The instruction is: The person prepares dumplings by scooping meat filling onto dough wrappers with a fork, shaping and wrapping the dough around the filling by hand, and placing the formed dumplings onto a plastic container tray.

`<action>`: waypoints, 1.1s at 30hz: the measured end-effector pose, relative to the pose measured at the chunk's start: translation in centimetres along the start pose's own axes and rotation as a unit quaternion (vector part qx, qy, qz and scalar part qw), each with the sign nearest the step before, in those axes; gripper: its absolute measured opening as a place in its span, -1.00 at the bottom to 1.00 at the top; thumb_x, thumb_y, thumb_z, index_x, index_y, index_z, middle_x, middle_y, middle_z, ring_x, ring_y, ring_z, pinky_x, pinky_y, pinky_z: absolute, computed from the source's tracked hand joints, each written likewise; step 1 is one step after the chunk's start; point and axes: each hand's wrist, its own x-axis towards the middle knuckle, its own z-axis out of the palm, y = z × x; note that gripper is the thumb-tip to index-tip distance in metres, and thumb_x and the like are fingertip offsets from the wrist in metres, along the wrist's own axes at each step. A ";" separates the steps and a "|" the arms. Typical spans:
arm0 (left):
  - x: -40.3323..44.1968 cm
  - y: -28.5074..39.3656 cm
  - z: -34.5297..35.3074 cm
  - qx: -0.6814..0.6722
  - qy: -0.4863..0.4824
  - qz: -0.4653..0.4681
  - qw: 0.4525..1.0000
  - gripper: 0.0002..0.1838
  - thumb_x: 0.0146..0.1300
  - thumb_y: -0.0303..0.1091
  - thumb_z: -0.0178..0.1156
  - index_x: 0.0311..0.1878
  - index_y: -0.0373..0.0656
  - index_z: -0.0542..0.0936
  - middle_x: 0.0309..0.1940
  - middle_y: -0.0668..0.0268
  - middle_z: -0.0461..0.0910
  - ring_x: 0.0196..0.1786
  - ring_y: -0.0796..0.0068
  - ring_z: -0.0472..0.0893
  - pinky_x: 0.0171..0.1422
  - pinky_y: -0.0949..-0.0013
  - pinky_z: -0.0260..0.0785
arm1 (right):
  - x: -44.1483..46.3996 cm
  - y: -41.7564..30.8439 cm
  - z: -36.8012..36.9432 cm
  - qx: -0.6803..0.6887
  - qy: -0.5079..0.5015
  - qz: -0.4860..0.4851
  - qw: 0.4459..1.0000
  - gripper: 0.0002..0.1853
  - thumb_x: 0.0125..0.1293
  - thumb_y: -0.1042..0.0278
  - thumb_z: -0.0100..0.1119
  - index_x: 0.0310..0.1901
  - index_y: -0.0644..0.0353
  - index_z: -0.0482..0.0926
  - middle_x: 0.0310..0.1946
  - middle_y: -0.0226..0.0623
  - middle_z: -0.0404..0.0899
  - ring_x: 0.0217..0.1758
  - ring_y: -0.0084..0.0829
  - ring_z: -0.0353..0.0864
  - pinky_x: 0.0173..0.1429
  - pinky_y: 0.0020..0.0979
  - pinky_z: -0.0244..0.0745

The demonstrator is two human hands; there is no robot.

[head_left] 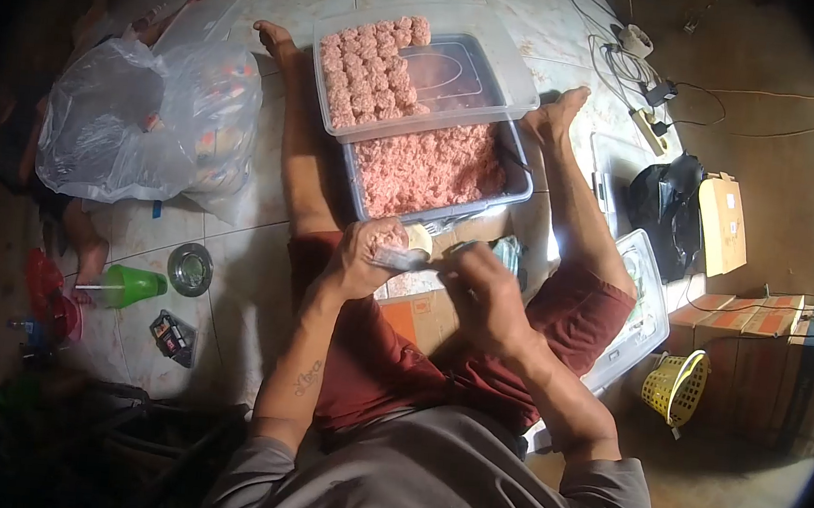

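Note:
Between my bare legs stands a grey tub point(526, 182) of loose pink minced mixture point(424, 170). A clear plastic tray point(527, 95) rests across its far part, with rows of pink balls point(370, 69) on the left side. My left hand point(365, 255) is closed around a lump of the pink mixture point(389, 238), just below the tub's near edge. My right hand point(489, 290) grips a metal spoon point(405, 259), whose bowl touches the lump. A pale round thing behind the spoon is partly hidden.
A large plastic bag point(118, 132), a green cup point(138, 286) and a metal bowl point(191, 269) are at left, near another person's foot point(90, 260). Cables and a power strip point(650, 132), a yellow basket point(674, 386) and a lidded container point(651, 285) are at right.

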 end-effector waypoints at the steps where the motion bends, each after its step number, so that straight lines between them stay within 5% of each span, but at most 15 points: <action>1: -0.5 -1.6 0.5 0.079 0.036 0.039 0.995 -0.60 0.05 -0.30 0.65 -0.15 -0.21 0.64 -0.32 0.21 0.68 -0.26 0.33 0.69 -0.09 0.30 0.54 | -0.2 0.3 -0.1 -0.044 -0.001 0.011 0.999 -0.83 0.32 0.65 0.20 -0.07 0.29 0.60 -0.27 -0.01 0.50 -0.25 0.08 0.58 -0.15 -0.10 0.51; 2: -0.9 -3.3 1.1 0.159 0.079 0.071 0.981 -0.59 0.04 -0.28 0.66 -0.16 -0.22 0.65 -0.30 0.17 0.70 -0.22 0.29 0.71 -0.07 0.30 0.54 | -0.5 0.5 -0.1 -0.087 -0.004 0.022 0.996 -0.83 0.32 0.66 0.20 -0.08 0.28 0.61 -0.26 -0.03 0.50 -0.24 0.09 0.58 -0.14 -0.08 0.52; 5: 0.0 4.7 -1.9 -0.056 -0.045 -0.089 0.993 -0.54 0.01 -0.20 0.68 -0.17 -0.22 0.64 -0.26 0.17 0.71 -0.16 0.31 0.72 0.02 0.30 0.54 | 0.2 -0.8 -1.6 -0.089 0.096 0.080 0.988 -0.87 0.32 0.65 0.20 -0.13 0.29 0.63 -0.26 -0.03 0.53 -0.27 0.05 0.58 -0.21 -0.14 0.50; 8: -0.4 5.5 -1.5 0.003 0.013 -0.022 1.000 -0.58 0.05 -0.26 0.65 -0.18 -0.22 0.62 -0.25 0.18 0.71 -0.17 0.32 0.72 0.02 0.29 0.53 | 0.6 -2.6 -2.4 -0.004 0.044 0.161 0.986 -0.89 0.30 0.65 0.22 -0.17 0.32 0.65 -0.31 -0.03 0.58 -0.22 0.02 0.63 -0.17 -0.17 0.52; 14: 0.3 4.6 0.5 0.100 0.082 -0.002 0.992 -0.66 0.02 -0.47 0.51 -0.15 -0.26 0.58 -0.24 0.01 0.69 -0.12 -0.07 0.73 -0.06 0.09 0.55 | 0.0 -2.2 -0.2 -0.032 0.040 0.107 0.993 -0.90 0.28 0.66 0.23 -0.18 0.34 0.64 -0.28 0.01 0.62 -0.18 0.06 0.66 -0.10 -0.14 0.53; 17: 0.2 4.4 1.0 0.173 0.112 0.022 0.978 -0.68 0.05 -0.45 0.52 -0.19 -0.26 0.58 -0.27 0.01 0.68 -0.18 -0.01 0.73 -0.09 0.10 0.55 | 0.1 -1.5 0.9 -0.023 0.091 0.104 0.990 -0.92 0.33 0.61 0.24 -0.17 0.36 0.64 -0.32 0.00 0.60 -0.26 -0.03 0.65 -0.18 -0.20 0.52; 19: -0.1 4.5 1.1 0.149 0.057 -0.099 0.982 -0.68 0.08 -0.40 0.55 -0.19 -0.26 0.61 -0.31 0.07 0.71 -0.24 0.15 0.75 -0.09 0.18 0.57 | 0.3 -0.9 1.3 -0.017 0.123 0.099 0.987 -0.93 0.36 0.58 0.25 -0.17 0.36 0.64 -0.34 -0.03 0.60 -0.30 -0.12 0.66 -0.21 -0.24 0.51; 22: -0.7 3.5 0.7 0.022 0.031 -0.019 0.999 -0.65 0.09 -0.33 0.61 -0.17 -0.25 0.64 -0.34 0.17 0.73 -0.29 0.36 0.74 -0.09 0.29 0.58 | 2.1 2.5 1.5 0.116 0.172 0.190 0.960 -0.91 0.43 0.50 0.24 -0.21 0.34 0.59 -0.51 -0.27 0.55 -0.42 -0.54 0.55 -0.33 -0.37 0.48; 25: -1.6 4.7 -0.1 -0.056 0.061 -0.013 0.996 -0.60 0.02 -0.34 0.67 -0.17 -0.23 0.65 -0.31 0.28 0.73 -0.21 0.57 0.67 -0.04 0.38 0.57 | -0.2 8.7 1.0 0.214 0.020 0.456 0.864 -0.87 0.48 0.46 0.19 -0.26 0.31 0.57 -0.52 -0.29 0.57 -0.47 -0.56 0.53 -0.37 -0.49 0.50; 27: -0.6 5.4 -0.5 -0.081 0.105 0.016 0.991 -0.61 0.02 -0.34 0.67 -0.18 -0.23 0.65 -0.31 0.28 0.73 -0.20 0.57 0.67 -0.04 0.38 0.57 | -1.7 6.7 0.7 0.174 0.047 0.422 0.889 -0.86 0.50 0.46 0.16 -0.25 0.32 0.57 -0.48 -0.26 0.58 -0.43 -0.53 0.57 -0.36 -0.47 0.51; 30: -1.0 3.2 0.3 -0.095 0.044 -0.037 0.994 -0.63 0.06 -0.30 0.65 -0.26 -0.22 0.61 -0.34 0.25 0.73 -0.26 0.51 0.69 -0.11 0.37 0.56 | -1.1 1.1 -0.6 0.058 0.052 0.353 0.932 -0.90 0.49 0.51 0.14 -0.17 0.37 0.58 -0.34 -0.15 0.59 -0.29 -0.35 0.66 -0.25 -0.30 0.58; 33: 0.3 3.7 1.0 0.010 0.010 -0.086 0.996 -0.64 0.11 -0.25 0.61 -0.29 -0.24 0.59 -0.43 0.18 0.69 -0.34 0.50 0.67 -0.22 0.31 0.52 | -0.4 -1.7 -0.4 -0.078 0.071 0.098 0.990 -0.83 0.35 0.61 0.17 -0.05 0.29 0.64 -0.25 0.01 0.56 -0.23 0.05 0.63 -0.10 -0.10 0.55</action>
